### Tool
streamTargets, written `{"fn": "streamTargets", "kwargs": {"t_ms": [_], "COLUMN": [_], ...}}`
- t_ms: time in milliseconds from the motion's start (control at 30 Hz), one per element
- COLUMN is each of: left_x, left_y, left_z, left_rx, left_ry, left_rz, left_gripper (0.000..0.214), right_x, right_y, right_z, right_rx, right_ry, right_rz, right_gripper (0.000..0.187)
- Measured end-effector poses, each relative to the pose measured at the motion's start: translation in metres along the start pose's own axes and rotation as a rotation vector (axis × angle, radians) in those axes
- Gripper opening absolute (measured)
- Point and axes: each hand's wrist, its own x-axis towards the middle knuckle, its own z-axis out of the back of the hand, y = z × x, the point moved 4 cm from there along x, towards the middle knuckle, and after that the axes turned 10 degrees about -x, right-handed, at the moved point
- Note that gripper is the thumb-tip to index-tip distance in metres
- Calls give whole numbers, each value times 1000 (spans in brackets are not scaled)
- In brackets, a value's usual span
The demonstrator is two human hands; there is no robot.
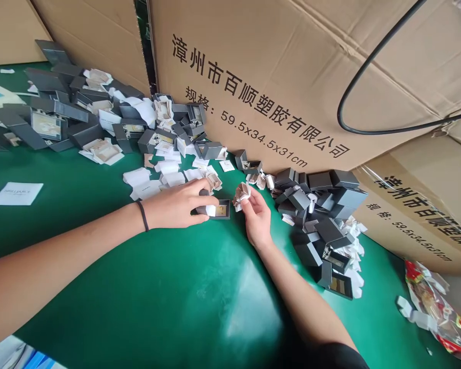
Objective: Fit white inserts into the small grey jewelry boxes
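My left hand (180, 204), with a black band on its wrist, has its thumb and fingers around the left end of a small dark grey box (225, 209). The box lies open on the green table, and a pale, gold-toned interior shows. A white piece (207, 210) sits by my left fingertips; its kind is not clear. My right hand (258, 218) pinches a crumpled beige-and-white paper insert (241, 195) just right of the box. Behind my left fingers lies another crumpled insert (214, 180).
Heaped dark boxes and papers (65, 110) fill the back left. More dark boxes (326, 205) are piled at right. Large cardboard cartons (253, 66) wall the back, with a black cable (346, 97) hanging before them. A white card (17, 193) and red plastic packaging (434, 302) lie on the table.
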Motion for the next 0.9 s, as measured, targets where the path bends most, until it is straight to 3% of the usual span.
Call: {"fn": "streamTargets", "kwargs": {"t_ms": [233, 900], "left_x": [-7, -7], "left_y": [-5, 2], "left_z": [9, 3], "left_rx": [142, 171], "left_ry": [92, 191], "left_rz": [53, 17], "left_gripper": [28, 19], "right_x": [-7, -5], "right_y": [8, 6], "right_z": [-8, -7], "right_rx": [-160, -173], "right_ry": [115, 127], "right_rz": [47, -10], "right_gripper": [41, 43]}}
